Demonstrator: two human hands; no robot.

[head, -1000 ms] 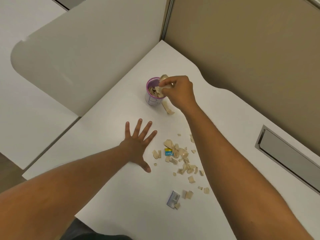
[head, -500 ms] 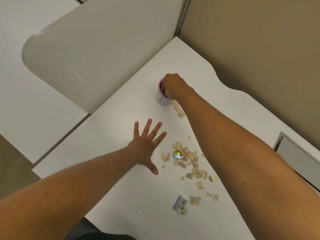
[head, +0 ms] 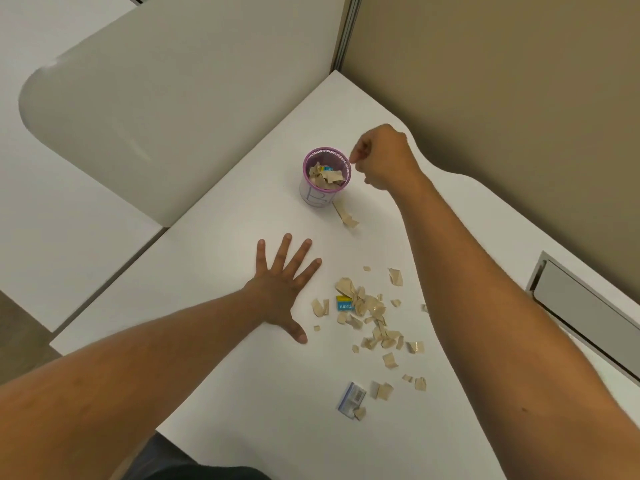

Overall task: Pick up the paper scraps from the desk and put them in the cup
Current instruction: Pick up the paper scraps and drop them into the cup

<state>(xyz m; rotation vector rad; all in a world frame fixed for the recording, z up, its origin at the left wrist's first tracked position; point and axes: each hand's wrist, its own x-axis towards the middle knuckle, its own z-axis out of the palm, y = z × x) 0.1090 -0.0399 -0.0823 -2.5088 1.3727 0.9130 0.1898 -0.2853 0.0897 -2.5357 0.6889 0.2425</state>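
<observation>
A purple-rimmed mesh cup (head: 325, 194) stands on the white desk (head: 214, 341), holding tan scraps and a blue-yellow bit. My right hand (head: 384, 157) hovers just right of the cup's rim, fingers curled in, with nothing visible in it. My left hand (head: 280, 289) lies flat on the desk with its fingers spread. A loose pile of tan paper scraps (head: 372, 318) lies between my arms, with a yellow-blue scrap (head: 344, 303) in it. One long tan scrap (head: 346, 216) lies beside the cup's base. A blue-white barcode scrap (head: 351, 400) lies nearer to me.
White partition panels (head: 173, 109) rise to the left of the desk, and a tan wall (head: 502, 81) stands behind and to the right. A grey cable flap (head: 588, 310) is set into the desk at the right. The desk's near edge drops to the floor at the left.
My right hand was over the cup, pushing scraps in; it has now drawn back to the right of the rim, and the cup's contents show. My left hand has stayed flat.
</observation>
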